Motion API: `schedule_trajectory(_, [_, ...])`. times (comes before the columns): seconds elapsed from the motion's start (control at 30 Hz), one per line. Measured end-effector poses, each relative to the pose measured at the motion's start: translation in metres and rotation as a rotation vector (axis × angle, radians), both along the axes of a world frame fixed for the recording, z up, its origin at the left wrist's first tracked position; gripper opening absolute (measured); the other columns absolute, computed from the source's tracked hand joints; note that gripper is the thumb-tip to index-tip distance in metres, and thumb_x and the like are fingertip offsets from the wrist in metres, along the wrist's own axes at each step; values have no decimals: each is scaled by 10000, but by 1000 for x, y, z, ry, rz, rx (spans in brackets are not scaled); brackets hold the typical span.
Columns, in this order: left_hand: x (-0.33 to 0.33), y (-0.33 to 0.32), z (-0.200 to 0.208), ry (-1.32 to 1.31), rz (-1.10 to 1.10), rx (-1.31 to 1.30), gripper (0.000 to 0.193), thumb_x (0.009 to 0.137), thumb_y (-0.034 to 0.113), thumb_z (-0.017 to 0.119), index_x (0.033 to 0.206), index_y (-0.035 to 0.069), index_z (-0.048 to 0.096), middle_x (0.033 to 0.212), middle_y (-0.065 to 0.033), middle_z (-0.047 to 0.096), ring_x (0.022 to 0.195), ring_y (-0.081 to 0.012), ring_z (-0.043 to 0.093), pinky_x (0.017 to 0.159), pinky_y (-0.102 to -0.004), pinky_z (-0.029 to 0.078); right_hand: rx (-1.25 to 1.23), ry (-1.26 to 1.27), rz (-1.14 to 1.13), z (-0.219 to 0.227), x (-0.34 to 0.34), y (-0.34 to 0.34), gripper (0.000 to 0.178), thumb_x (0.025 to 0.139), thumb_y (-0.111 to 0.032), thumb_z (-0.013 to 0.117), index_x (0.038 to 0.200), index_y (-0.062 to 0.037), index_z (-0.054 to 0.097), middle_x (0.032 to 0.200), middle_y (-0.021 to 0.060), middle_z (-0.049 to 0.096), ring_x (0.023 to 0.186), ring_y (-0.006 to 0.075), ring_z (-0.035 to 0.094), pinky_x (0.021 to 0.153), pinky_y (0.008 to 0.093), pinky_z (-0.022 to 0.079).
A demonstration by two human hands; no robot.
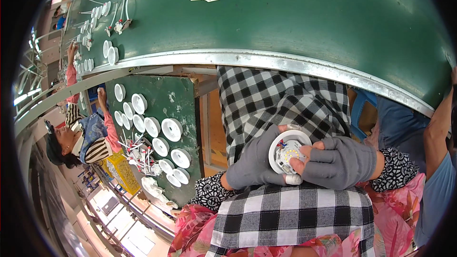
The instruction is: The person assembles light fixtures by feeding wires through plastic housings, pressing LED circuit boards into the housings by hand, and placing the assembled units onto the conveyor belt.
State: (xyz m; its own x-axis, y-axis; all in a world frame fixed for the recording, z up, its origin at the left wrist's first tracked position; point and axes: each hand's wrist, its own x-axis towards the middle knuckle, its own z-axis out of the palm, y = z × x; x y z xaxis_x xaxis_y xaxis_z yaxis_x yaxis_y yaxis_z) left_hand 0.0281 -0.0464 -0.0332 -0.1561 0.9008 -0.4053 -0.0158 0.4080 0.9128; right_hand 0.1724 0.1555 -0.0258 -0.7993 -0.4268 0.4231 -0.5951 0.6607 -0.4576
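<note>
Left hand [254, 159] holds white housing [292, 134] — LED board [288, 154] inside — right hand [339, 163] touching.

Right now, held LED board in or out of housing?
In: the LED board sits inside the rim of the white housing; can't tell if fully seated.

There are two grey-fabric-gloved hands [340, 162], one handheld round white plastic housing [273, 154], one white circuit board [287, 156] inside, at least twelve loose housings [172, 130].

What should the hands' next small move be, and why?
I'd probably press the LED board gently with the right hand: its fingertips rest there, while the left hand holds the white cup around it. Full seating isn't clear.
</note>
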Motion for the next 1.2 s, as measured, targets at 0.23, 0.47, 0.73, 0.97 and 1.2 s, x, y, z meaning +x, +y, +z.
schedule_trajectory(0.23, [5,5,3,162,-19,94,954,715,306,864,1410,18,278,1251,-166,550,1140,-281,598,960,-378,487,-81,-101,-47,-5,-5,0,343,725,-111,659,1063,-50,670,1037,-1,579,969,146,608,841,271,516])
schedule_trajectory(0.47, [8,1,6,-21,13,86,869,786,241,801,1408,-22,254,1264,-172,506,1175,-232,541,984,-342,451,-50,22,-13,-14,-7,3,277,744,-115,619,1016,-69,646,1104,5,575,1013,146,598,924,289,484])
schedule_trajectory(0.73, [14,1,7,-285,97,2,555,942,153,489,1416,-35,269,1295,-197,511,1162,-238,554,991,-343,442,-129,-76,74,-4,-11,14,346,717,-102,678,1063,-95,657,998,8,558,1029,173,588,833,300,517])
schedule_trajectory(0.97, [14,7,15,-298,167,-33,491,946,130,425,1398,-38,333,1237,-197,560,1117,-235,582,966,-333,453,-105,-118,32,1,-20,11,283,768,-155,594,1051,-140,583,992,-17,533,996,134,550,858,274,462])
schedule_trajectory(1.2, [6,8,16,-121,257,-52,435,954,157,437,1335,-51,427,1111,-165,636,1010,-192,626,888,-307,479,-89,-152,-191,-4,-31,15,430,749,-300,708,1105,-117,549,996,26,512,919,159,548,769,297,467])
